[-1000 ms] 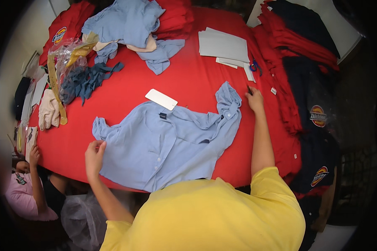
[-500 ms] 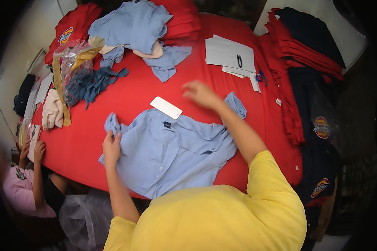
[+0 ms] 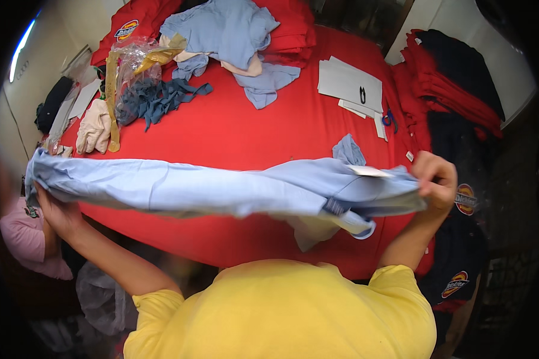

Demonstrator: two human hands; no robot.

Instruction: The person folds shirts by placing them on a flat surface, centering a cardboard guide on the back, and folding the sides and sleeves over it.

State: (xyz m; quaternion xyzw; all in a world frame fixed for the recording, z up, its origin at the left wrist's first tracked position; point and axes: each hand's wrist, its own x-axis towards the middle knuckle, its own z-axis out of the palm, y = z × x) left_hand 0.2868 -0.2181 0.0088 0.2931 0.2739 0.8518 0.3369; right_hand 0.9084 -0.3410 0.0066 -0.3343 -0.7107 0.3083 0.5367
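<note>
A light blue shirt [image 3: 221, 185] is stretched out sideways in the air above the red-covered table, blurred by motion along its lower edge. At its left end my left hand [image 3: 60, 210] grips the fabric from below, the fingers mostly hidden behind it. My right hand [image 3: 435, 179] pinches the other end with bent fingers. A white card [image 3: 370, 172] lies against the upper side of the shirt near my right hand. The dark label [image 3: 333, 207] shows at the collar.
Light blue garments [image 3: 218, 30] lie at the back beside red folded piles [image 3: 290, 36]. White sheets [image 3: 347, 84], a black clip [image 3: 362, 94] and blue-handled scissors [image 3: 390, 121] sit back right. Dark blue scraps [image 3: 153, 102] are back left. A co-worker in pink [image 3: 30, 239] is at the left edge.
Both hands have spread apart and the shirt has gone from lying flat on the table to being held stretched above it. My right hand, empty before, now grips its right end.
</note>
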